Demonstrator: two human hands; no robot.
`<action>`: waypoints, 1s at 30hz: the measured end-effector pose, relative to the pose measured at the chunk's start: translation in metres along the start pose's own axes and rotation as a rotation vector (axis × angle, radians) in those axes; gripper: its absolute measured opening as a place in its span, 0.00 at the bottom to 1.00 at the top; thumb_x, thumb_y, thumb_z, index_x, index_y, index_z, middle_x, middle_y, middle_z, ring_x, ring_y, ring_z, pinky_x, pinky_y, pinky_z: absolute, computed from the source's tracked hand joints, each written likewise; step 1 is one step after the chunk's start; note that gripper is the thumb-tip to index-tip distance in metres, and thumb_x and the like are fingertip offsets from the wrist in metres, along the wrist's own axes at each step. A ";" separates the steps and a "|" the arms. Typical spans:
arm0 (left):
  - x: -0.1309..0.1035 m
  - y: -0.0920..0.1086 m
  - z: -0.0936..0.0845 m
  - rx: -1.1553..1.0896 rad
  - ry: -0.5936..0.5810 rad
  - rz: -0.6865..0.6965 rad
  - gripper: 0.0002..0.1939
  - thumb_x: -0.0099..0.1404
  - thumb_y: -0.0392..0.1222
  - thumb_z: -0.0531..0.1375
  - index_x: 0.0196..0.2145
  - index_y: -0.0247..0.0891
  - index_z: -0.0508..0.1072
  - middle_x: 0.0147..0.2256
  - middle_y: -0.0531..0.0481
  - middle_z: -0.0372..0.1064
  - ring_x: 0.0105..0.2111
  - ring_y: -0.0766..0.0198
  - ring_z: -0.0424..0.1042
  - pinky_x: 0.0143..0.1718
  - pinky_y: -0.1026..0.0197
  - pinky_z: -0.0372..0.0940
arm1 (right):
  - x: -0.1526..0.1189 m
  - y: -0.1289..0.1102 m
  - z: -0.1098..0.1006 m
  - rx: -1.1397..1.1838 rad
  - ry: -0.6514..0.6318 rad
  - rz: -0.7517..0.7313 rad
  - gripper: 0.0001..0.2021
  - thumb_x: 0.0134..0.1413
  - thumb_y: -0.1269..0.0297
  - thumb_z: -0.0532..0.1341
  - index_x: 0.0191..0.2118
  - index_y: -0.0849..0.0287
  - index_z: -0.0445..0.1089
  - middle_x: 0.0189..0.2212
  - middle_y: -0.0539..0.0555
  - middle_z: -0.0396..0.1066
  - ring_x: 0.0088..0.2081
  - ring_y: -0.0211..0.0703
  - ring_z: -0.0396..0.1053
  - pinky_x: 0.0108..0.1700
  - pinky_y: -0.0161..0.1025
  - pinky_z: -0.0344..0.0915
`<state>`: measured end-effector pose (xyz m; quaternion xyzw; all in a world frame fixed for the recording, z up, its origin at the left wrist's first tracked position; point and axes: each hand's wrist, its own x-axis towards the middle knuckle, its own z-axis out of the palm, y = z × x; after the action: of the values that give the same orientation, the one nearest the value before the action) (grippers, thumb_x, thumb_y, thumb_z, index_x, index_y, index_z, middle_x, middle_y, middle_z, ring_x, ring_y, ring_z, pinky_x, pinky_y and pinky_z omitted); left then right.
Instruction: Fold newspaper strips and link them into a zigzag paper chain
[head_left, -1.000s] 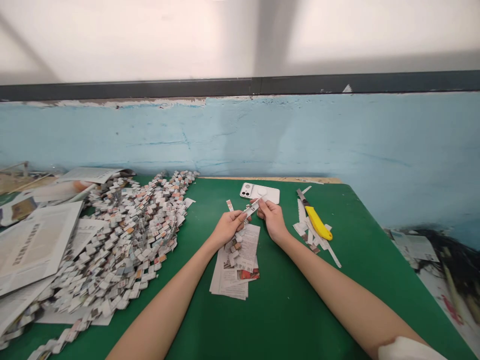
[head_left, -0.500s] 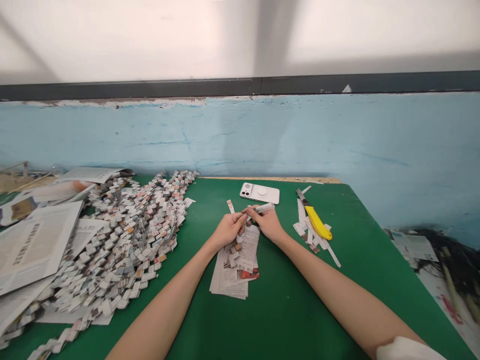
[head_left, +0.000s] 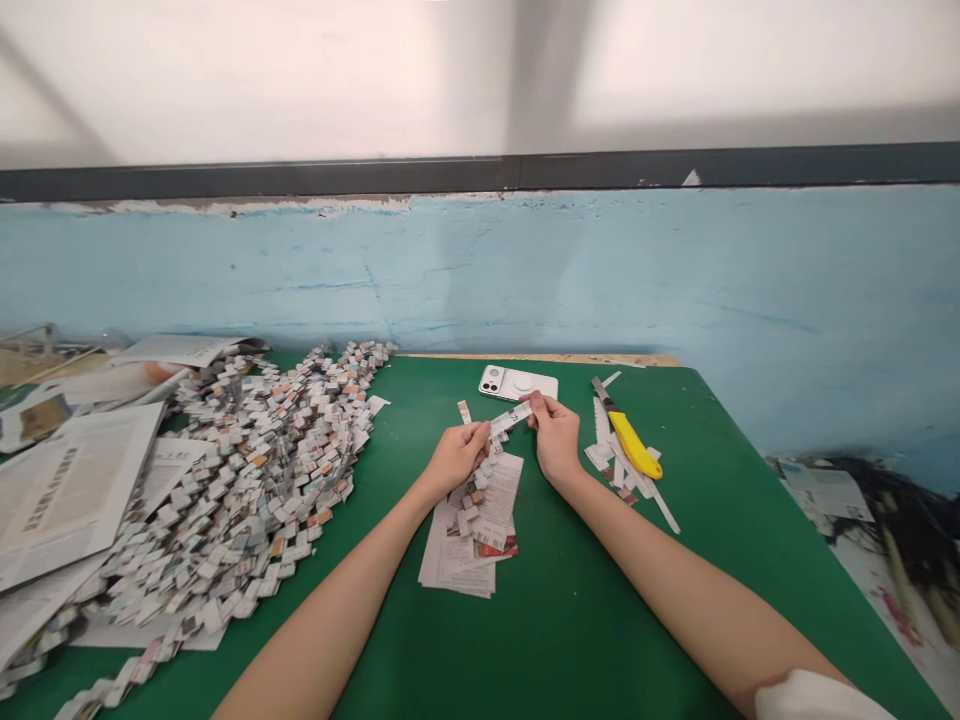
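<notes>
My left hand point(head_left: 459, 457) is closed in a pinch on a folded newspaper strip point(head_left: 511, 417) and the top of a short woven paper chain point(head_left: 471, 500). The chain hangs below the fingers, over a small stack of cut newspaper pieces point(head_left: 461, 568). Between thumb and fingers, my right hand point(head_left: 553, 432) grips the far end of the same strip, which is stretched nearly straight between both hands. A second narrow paper strip point(head_left: 463, 411) sticks up beside my left fingertips. Exactly how the strip joins the chain is hidden by the fingers.
A large heap of folded-paper chain point(head_left: 262, 480) and newspaper sheets point(head_left: 67, 490) cover the table's left side. Behind my hands lies a white phone point(head_left: 519, 383). To the right, a yellow utility knife point(head_left: 634, 442) rests among paper scraps point(head_left: 619, 468). The table's right edge point(head_left: 810, 520) slopes away.
My right hand has moved right, away from my left hand. The paper strip now shows stretched between them; before, the hands were together. My left hand has hardly moved.
</notes>
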<state>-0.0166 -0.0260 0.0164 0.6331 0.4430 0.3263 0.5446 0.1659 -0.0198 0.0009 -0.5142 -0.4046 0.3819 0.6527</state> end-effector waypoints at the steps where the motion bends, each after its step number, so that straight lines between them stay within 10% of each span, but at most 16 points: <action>1: 0.000 0.000 0.000 -0.038 0.017 -0.019 0.27 0.70 0.62 0.53 0.24 0.39 0.65 0.13 0.58 0.54 0.15 0.70 0.51 0.20 0.64 0.49 | 0.000 0.001 0.000 0.008 0.001 0.002 0.23 0.58 0.42 0.63 0.35 0.60 0.80 0.19 0.48 0.60 0.24 0.38 0.56 0.28 0.36 0.54; 8: 0.005 -0.006 0.000 -0.192 0.150 -0.023 0.24 0.70 0.58 0.55 0.24 0.39 0.63 0.15 0.56 0.58 0.18 0.68 0.57 0.24 0.64 0.55 | 0.000 0.000 0.002 0.082 -0.039 0.050 0.22 0.57 0.45 0.65 0.42 0.61 0.81 0.20 0.47 0.60 0.24 0.36 0.56 0.28 0.36 0.53; 11: 0.003 -0.004 0.000 -0.227 0.193 0.049 0.16 0.70 0.55 0.55 0.42 0.38 0.67 0.27 0.53 0.68 0.24 0.67 0.65 0.29 0.63 0.61 | 0.001 0.001 0.002 0.105 -0.015 0.050 0.23 0.56 0.45 0.66 0.42 0.62 0.81 0.20 0.47 0.59 0.24 0.36 0.55 0.28 0.36 0.53; 15: -0.001 0.000 0.001 -0.079 0.129 0.174 0.34 0.64 0.51 0.65 0.63 0.45 0.56 0.47 0.45 0.67 0.32 0.65 0.70 0.35 0.61 0.66 | 0.001 0.002 0.002 0.072 -0.026 0.047 0.23 0.55 0.44 0.65 0.40 0.62 0.81 0.19 0.47 0.59 0.23 0.36 0.55 0.27 0.35 0.53; 21: 0.000 0.001 0.000 0.264 0.150 0.312 0.11 0.69 0.46 0.60 0.46 0.42 0.77 0.47 0.43 0.68 0.50 0.53 0.69 0.51 0.54 0.65 | -0.002 0.000 0.003 -0.045 -0.106 0.059 0.24 0.54 0.42 0.65 0.38 0.62 0.81 0.18 0.48 0.62 0.22 0.37 0.55 0.25 0.36 0.51; 30: 0.001 0.003 -0.001 -0.048 0.234 0.087 0.16 0.69 0.52 0.60 0.40 0.35 0.76 0.28 0.48 0.74 0.25 0.64 0.67 0.29 0.62 0.64 | -0.001 -0.002 0.004 0.050 -0.172 -0.010 0.23 0.61 0.41 0.60 0.34 0.59 0.75 0.20 0.46 0.55 0.23 0.37 0.53 0.27 0.36 0.55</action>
<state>-0.0165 -0.0245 0.0192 0.5960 0.4676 0.4316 0.4898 0.1618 -0.0193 0.0036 -0.4611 -0.4519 0.4315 0.6301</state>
